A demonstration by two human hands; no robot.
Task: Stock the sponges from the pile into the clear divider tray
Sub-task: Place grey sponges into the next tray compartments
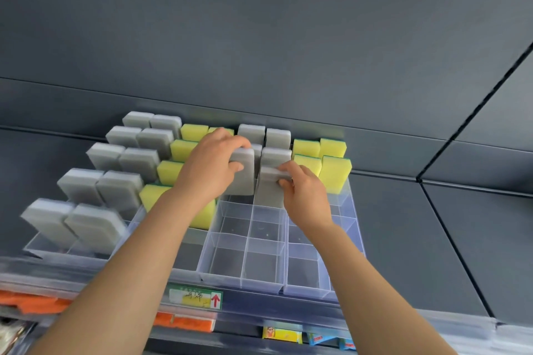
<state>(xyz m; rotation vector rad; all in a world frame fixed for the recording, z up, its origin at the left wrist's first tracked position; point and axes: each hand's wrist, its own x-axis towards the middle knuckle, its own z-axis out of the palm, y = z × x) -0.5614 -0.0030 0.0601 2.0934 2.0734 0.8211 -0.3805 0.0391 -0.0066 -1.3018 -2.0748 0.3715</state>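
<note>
**Sponges upright over the middle cells**

Left hand (210,166) grips one grey sponge (245,180) and right hand (307,199) pinches a second grey sponge (269,192), both on end, long axis vertical, side by side with a divider wall (250,228) between them. Their cells in the clear divider tray (239,282) lie straight below. Yellow sponges (334,171) flank closely; filled grey rows (277,138) stand behind. Empty cells (230,262) lie nearer. Pile: unseen.

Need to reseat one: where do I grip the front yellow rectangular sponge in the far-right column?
Pinch the yellow rectangular sponge by its top end, coming from above, across front and back faces: it stands upright, its base sunk in the clear divider tray.
</note>
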